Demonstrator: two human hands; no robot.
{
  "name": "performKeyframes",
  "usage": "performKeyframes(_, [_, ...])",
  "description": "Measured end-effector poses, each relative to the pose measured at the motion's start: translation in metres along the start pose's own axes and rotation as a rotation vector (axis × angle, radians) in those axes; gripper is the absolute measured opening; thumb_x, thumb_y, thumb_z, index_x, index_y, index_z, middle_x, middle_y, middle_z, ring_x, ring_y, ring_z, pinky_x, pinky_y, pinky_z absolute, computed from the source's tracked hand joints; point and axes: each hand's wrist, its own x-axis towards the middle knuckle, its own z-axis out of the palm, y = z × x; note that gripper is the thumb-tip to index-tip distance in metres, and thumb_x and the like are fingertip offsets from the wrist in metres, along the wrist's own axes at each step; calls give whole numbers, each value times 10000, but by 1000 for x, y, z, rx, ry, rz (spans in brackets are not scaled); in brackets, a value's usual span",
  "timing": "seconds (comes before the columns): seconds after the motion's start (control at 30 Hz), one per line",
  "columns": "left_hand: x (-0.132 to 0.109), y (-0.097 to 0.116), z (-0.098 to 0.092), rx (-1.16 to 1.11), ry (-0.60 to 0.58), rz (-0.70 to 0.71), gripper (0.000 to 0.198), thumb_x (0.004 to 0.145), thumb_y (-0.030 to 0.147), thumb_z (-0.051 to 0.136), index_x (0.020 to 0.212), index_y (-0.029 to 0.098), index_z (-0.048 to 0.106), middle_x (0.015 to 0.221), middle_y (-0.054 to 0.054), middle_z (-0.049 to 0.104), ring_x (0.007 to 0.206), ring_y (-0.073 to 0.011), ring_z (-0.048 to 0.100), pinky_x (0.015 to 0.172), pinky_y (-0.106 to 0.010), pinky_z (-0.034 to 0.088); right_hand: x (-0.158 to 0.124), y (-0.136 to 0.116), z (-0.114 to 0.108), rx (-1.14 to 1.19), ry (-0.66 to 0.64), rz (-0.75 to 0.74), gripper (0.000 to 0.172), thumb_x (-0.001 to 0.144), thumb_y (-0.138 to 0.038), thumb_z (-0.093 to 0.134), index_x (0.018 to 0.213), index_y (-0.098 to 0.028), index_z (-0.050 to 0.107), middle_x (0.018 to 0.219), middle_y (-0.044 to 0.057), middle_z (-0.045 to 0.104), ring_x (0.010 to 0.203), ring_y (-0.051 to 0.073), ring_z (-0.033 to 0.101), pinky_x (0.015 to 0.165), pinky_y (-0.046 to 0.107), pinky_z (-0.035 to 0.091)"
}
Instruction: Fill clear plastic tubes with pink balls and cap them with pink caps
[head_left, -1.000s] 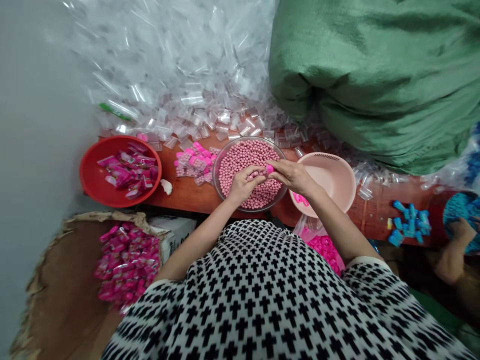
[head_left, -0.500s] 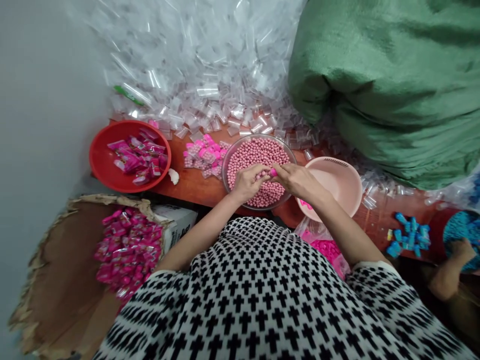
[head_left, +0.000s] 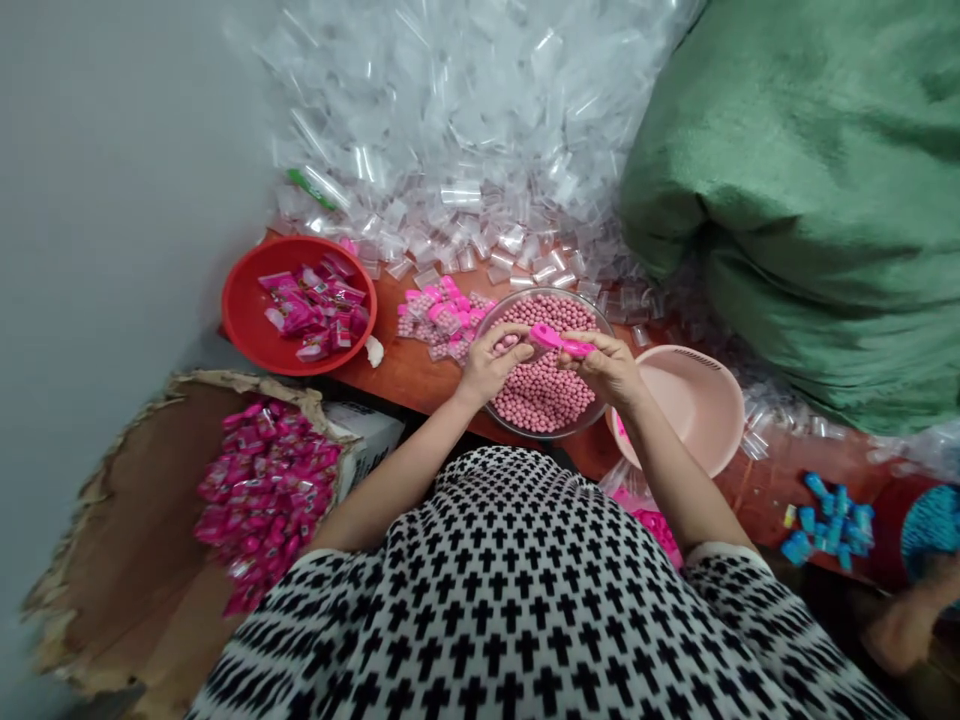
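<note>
Above the metal bowl of pink beads point(head_left: 544, 400), my two hands meet. My left hand point(head_left: 491, 368) is closed around a small transparent container point(head_left: 510, 343) with pink beads inside, partly hidden by the fingers. Bright pink plastic shows at its end. The fingers of my right hand point(head_left: 609, 365) pinch a bright pink plastic cap point(head_left: 577, 348), which is touching or very close to the pink end of the container. Just left of the bowl lies a pile of bead-filled containers with pink tops point(head_left: 442, 315).
A red basin point(head_left: 240, 330) with pink packets stands left, above a torn cardboard box point(head_left: 142, 520) of more packets. Right are a pale pink basin point(head_left: 720, 400), blue pieces point(head_left: 829, 525) and a co-worker's arm point(head_left: 911, 620). Transparent tubes point(head_left: 457, 195) and a green sack point(head_left: 795, 180) lie behind.
My hands have turned, so more pink plastic shows between them. My right hand has its fingers raised higher. The whole view has shifted, with things appearing further right.
</note>
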Motion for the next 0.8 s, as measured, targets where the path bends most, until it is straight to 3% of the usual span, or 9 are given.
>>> performKeyframes(0.1, [-3, 1, -8, 72, -41, 29, 275, 767, 424, 706, 928, 201, 725, 834, -20, 699, 748, -162, 618, 730, -286, 499, 17, 6, 10, 26, -51, 48, 541, 578, -649, 773, 887, -216, 676, 816, 21, 684, 761, 172, 648, 797, 400, 565])
performKeyframes(0.27, [-8, -6, -16, 91, -35, 89, 236, 810, 402, 677, 965, 231, 725, 930, -37, 712, 885, -194, 640, 855, -339, 501, 36, 5, 32, 132, -311, 354, 510, 671, -598, 732, 987, -207, 649, 933, 52, 707, 912, 189, 656, 819, 379, 582])
performKeyframes(0.4, [-11, -17, -28, 123, 56, 146, 204, 805, 390, 688, 933, 238, 732, 946, -46, 688, 998, -213, 610, 943, -368, 471, 50, 11, 50, 222, -276, 431, 393, 629, -433, 792, 908, -183, 678, 877, 36, 712, 863, 174, 664, 845, 372, 580])
performKeyframes(0.57, [-11, -30, -46, 104, 152, 84, 206, 806, 405, 678, 909, 231, 720, 965, -40, 692, 979, -203, 631, 950, -365, 484, 70, 25, 83, 197, -149, 369, 273, 566, -284, 796, 775, -157, 677, 772, 2, 692, 748, 134, 644, 780, 308, 572])
performKeyframes(0.67, [-7, -39, -61, 23, 226, -11, 309, 750, 451, 729, 961, 225, 712, 1016, -42, 708, 1027, -214, 644, 980, -376, 487, 91, 33, 98, 83, -160, 318, 285, 602, -348, 778, 781, -161, 657, 787, 15, 690, 752, 146, 638, 755, 308, 559])
performKeyframes(0.8, [-2, -49, -86, -246, 346, -182, 594, 602, 558, 811, 1063, 214, 661, 1080, -63, 699, 998, -223, 681, 832, -333, 571, 137, 50, 100, -389, -24, 85, 400, 681, -508, 722, 838, -151, 631, 811, 28, 669, 783, 164, 619, 785, 338, 529])
